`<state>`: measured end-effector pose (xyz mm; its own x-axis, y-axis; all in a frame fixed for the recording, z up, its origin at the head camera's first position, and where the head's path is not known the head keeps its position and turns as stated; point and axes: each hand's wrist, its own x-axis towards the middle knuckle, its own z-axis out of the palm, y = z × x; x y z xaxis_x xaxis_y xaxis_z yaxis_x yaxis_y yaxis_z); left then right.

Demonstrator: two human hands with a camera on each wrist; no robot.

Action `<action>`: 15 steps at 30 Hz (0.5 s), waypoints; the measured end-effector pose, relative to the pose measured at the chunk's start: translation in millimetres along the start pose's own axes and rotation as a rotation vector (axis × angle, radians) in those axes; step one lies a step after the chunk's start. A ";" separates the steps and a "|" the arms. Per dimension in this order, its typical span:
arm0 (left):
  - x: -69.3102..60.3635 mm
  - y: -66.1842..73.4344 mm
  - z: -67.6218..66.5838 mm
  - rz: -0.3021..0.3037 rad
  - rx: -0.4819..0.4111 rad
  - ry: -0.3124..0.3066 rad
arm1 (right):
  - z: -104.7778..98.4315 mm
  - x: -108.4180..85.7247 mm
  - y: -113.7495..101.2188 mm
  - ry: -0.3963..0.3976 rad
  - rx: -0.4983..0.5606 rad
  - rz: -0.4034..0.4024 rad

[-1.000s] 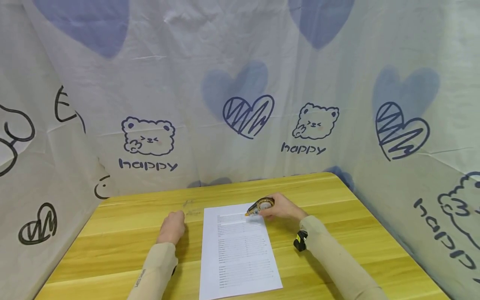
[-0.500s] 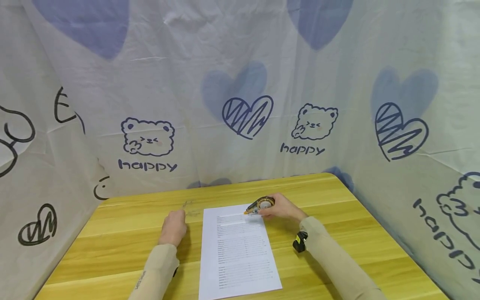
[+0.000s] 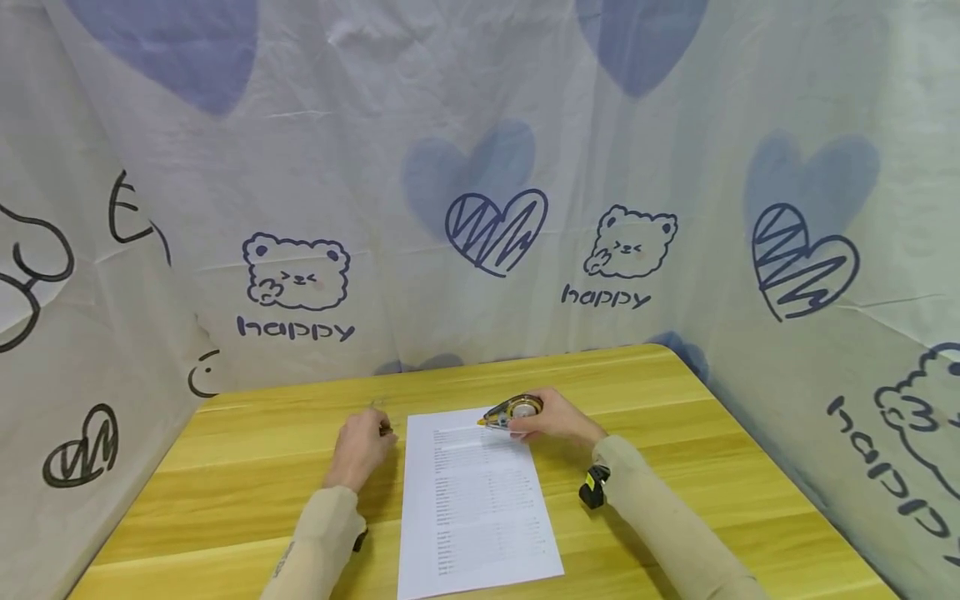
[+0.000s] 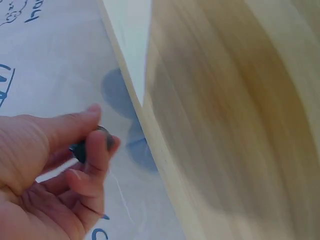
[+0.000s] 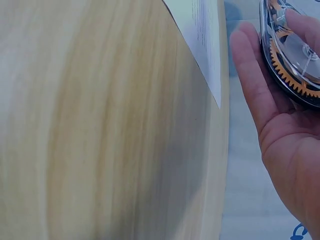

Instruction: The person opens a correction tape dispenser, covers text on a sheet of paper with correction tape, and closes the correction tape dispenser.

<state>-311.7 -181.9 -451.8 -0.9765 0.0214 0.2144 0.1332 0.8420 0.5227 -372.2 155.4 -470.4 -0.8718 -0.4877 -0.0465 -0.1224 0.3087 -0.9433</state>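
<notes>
In the head view, my right hand [image 3: 557,417] holds a correction tape dispenser [image 3: 517,408] above the top right part of a printed sheet [image 3: 480,508]. Its orange tip points left, over the upper lines of text. The right wrist view shows the dispenser's clear body and orange gear [image 5: 295,75] between thumb and fingers. Left of the sheet, my left hand [image 3: 362,446] pinches a small dark, shiny piece [image 4: 80,150] between thumb and fingertips. Fingers cover most of that piece, so its kind is unclear.
The sheet lies on a yellow wood-grain table [image 3: 247,467]. A white curtain [image 3: 390,208] printed with hearts and bears hangs behind the table and at both sides. Wrist cameras, one a black block [image 3: 592,487], sit on both wrists.
My left hand has moved right and turned, and the small dark piece now shows in its fingers. My right hand and the correction tape have shifted slightly left. The sheet stays in place.
</notes>
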 end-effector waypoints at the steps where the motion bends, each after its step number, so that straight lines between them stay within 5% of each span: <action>1: 0.9 1.9 0.9 0.006 -0.017 0.004 | 0.1 0.2 0.1 0.005 0.004 0.001; 8: 6.6 16.6 6.2 0.025 -0.167 -0.006 | 2.4 1.2 -4.7 0.070 -0.015 0.005; 15: 5.4 29.7 15.2 0.080 -0.350 -0.058 | 6.2 1.4 -9.5 0.055 -0.015 -0.030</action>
<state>-315.6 -148.6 -447.7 -0.9672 0.1191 0.2243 0.2501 0.6011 0.7591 -369.3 146.7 -463.6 -0.8923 -0.4515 -0.0001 -0.1555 0.3075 -0.9388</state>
